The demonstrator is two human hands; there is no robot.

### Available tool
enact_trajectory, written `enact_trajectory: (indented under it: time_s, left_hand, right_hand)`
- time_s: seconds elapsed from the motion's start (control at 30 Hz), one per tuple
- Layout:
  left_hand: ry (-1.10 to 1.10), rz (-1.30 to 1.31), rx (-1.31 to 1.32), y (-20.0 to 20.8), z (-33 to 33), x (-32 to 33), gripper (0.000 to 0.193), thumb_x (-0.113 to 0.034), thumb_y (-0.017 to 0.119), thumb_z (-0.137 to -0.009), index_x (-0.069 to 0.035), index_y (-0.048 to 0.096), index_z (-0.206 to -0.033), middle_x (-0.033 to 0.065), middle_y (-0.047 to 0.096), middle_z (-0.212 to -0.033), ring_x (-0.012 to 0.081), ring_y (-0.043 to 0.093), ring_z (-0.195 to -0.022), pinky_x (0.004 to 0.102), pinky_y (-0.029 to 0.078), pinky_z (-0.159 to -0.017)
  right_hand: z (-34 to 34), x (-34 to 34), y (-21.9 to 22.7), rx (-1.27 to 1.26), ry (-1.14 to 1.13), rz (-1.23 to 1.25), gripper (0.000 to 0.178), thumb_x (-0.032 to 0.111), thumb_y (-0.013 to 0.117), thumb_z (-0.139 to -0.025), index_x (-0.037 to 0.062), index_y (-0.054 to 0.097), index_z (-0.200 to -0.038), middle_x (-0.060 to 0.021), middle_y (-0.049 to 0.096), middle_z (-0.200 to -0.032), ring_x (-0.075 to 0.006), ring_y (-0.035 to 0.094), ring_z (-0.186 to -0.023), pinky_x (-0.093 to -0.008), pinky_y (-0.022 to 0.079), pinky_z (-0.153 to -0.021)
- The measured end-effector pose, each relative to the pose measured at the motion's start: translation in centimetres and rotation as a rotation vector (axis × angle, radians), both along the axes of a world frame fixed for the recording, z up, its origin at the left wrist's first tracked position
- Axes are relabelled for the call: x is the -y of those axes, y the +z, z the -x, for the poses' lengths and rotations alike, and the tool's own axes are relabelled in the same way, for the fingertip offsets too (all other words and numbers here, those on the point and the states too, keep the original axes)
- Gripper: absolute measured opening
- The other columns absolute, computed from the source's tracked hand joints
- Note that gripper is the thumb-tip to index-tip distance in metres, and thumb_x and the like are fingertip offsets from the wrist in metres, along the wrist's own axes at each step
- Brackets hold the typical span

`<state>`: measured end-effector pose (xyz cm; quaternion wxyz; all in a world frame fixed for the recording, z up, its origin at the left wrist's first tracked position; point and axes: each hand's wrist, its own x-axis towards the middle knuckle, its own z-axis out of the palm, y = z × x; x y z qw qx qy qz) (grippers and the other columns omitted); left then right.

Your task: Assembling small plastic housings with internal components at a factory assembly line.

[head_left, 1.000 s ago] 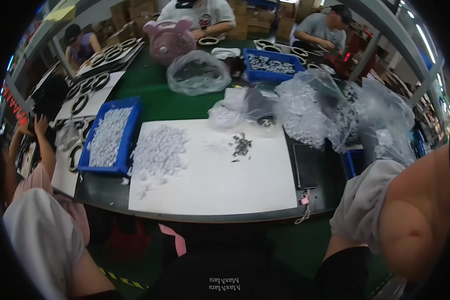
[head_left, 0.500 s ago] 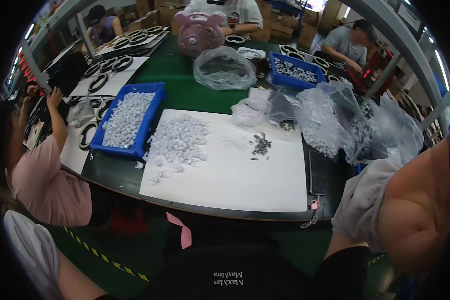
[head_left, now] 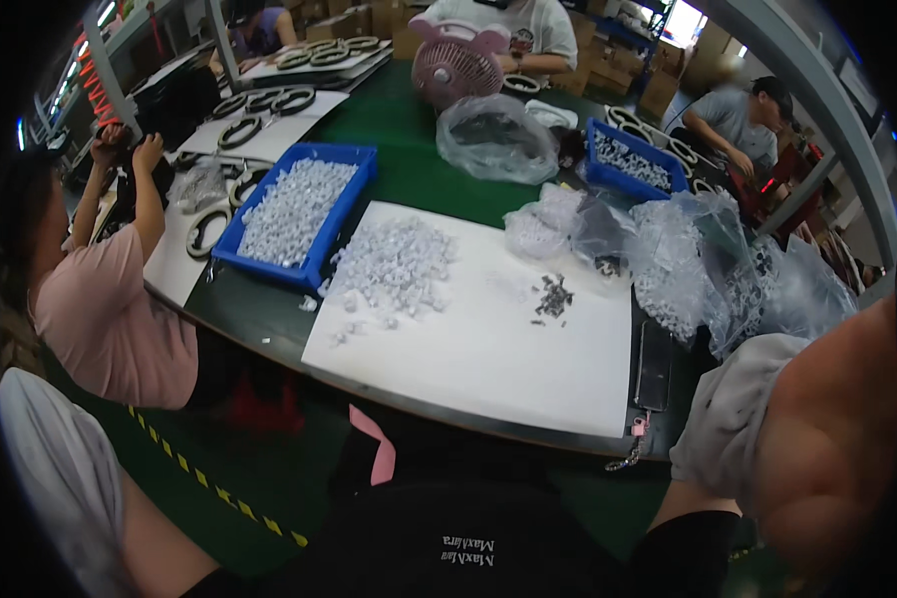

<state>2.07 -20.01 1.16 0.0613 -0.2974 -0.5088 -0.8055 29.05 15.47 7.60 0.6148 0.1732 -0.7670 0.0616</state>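
Neither of my hands shows. Bare skin of my right arm (head_left: 832, 419), close and blurred, fills the right edge beside a grey sleeve (head_left: 733, 409). At the lower left, part of my left arm (head_left: 164, 523) shows below another grey sleeve. In front of me a white sheet (head_left: 468, 369) lies on the table. A loose heap of small white plastic pieces (head_left: 394, 264) covers its left part. Right of the heap lies a small pile of dark pieces (head_left: 553, 297). A blue tray (head_left: 362, 189) full of white pieces stands left of the sheet.
Clear bags of white parts (head_left: 668, 284) crowd the right side, near a dark phone (head_left: 653, 367). Farther back are a second blue tray (head_left: 680, 185), an empty-looking plastic bag (head_left: 496, 145) and a pink fan (head_left: 456, 65). Several people sit around, one in pink (head_left: 120, 309) at left.
The whole view has shifted and tilted, so the table sits farther right and slants. The person at the far right has turned their head. The piles look the same.
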Motion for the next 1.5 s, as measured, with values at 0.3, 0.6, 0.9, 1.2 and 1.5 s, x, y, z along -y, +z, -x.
enact_trajectory:
  time_s: [0.3, 0.6, 0.9, 1.2, 1.5]
  left_hand:
    - [0.114, -0.019, 0.033, -1.8, 1.2, -3.3, 0.051, -0.018, 0.066, -0.078, -0.005, 0.046, -0.123, 0.0097, 0.046, -0.129, 0.0211, 0.048, -0.116, 0.0371, 0.041, -0.096]
    - [0.272, 0.018, 0.055, -1.9, 3.0, -5.0, 0.049, -0.013, 0.069, -0.076, -0.004, 0.049, -0.12, 0.009, 0.045, -0.13, 0.0207, 0.048, -0.116, 0.0364, 0.041, -0.096]
    - [-0.135, 1.016, -0.915, -14.3, 9.3, -13.1, 0.033, -0.018, 0.075, -0.071, -0.011, 0.063, -0.1, 0.0065, 0.058, -0.093, 0.0275, 0.053, -0.092, 0.0396, 0.038, -0.082]
    - [-0.152, 1.185, -1.033, -16.3, 9.9, -16.3, 0.025, -0.023, 0.073, -0.07, -0.013, 0.063, -0.091, 0.0025, 0.055, -0.089, 0.0228, 0.05, -0.094, 0.0391, 0.034, -0.084]
    - [-0.626, 0.613, 0.168, -13.9, 6.3, -21.4, 0.012, -0.019, 0.057, -0.091, -0.007, 0.058, -0.094, 0.0033, 0.06, -0.091, 0.017, 0.054, -0.082, 0.03, 0.043, -0.075]
  right_hand:
    - [3.0, 1.9, 1.3, -0.036, -0.054, -0.014, 0.069, 0.037, 0.06, -0.084, 0.0007, 0.034, -0.137, -0.0181, 0.034, -0.141, -0.0369, 0.037, -0.128, -0.0607, 0.032, -0.099]
    - [5.3, 0.6, -6.8, 0.225, -0.229, 0.236, 0.037, 0.012, 0.06, -0.083, -0.007, 0.055, -0.115, -0.0221, 0.054, -0.119, -0.0356, 0.051, -0.113, -0.0435, 0.041, -0.097]
    - [9.7, -0.3, -22.1, 0.84, -0.462, 0.581, 0.009, 0.007, 0.066, -0.075, 0.0049, 0.065, -0.083, -0.009, 0.062, -0.08, -0.0291, 0.058, -0.077, -0.0403, 0.041, -0.068]
    - [14.2, -1.4, -23.7, 0.976, -0.357, 0.555, 0.004, 0.007, 0.064, -0.074, 0.007, 0.065, -0.078, -0.0064, 0.06, -0.079, -0.0277, 0.056, -0.078, -0.039, 0.041, -0.069]
    - [14.1, -2.1, -24.2, 1.028, -0.413, 0.496, 0.006, 0.003, 0.065, -0.07, 0.0037, 0.062, -0.075, -0.0101, 0.058, -0.072, -0.0289, 0.057, -0.07, -0.0396, 0.044, -0.063]
